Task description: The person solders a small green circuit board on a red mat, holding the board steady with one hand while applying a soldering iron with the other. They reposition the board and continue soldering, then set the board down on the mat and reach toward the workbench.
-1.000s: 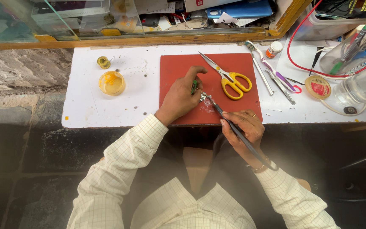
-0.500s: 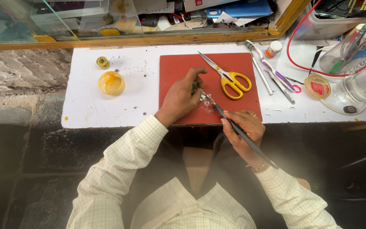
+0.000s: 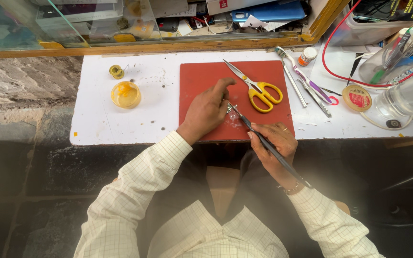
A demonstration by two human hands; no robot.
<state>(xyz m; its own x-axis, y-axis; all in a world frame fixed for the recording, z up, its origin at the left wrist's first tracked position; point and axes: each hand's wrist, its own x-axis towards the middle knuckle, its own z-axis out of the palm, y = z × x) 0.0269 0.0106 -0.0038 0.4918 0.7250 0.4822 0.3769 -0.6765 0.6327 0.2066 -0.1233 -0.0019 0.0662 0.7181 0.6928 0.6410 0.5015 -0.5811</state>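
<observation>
My left hand [image 3: 209, 111] rests on a red mat [image 3: 201, 79] with its fingers pressed down on a small metal part [image 3: 230, 108]. My right hand [image 3: 274, 143] grips a long dark thin tool [image 3: 264, 142] like a pen. The tool's tip touches the small part beside my left fingers. Yellow-handled scissors [image 3: 256, 87] lie shut on the mat just beyond the part.
A white worktop [image 3: 120, 122] bears the mat. At its left stand a round yellow dish [image 3: 125, 94] and a small spool [image 3: 116, 71]. To the right lie tweezers and thin tools [image 3: 311, 91], a round tape tin [image 3: 356, 98], a red cable [image 3: 331, 52] and a clear bottle [image 3: 407, 98].
Both hands stay in almost the same place on the mat. The tool in my right hand has shifted only slightly.
</observation>
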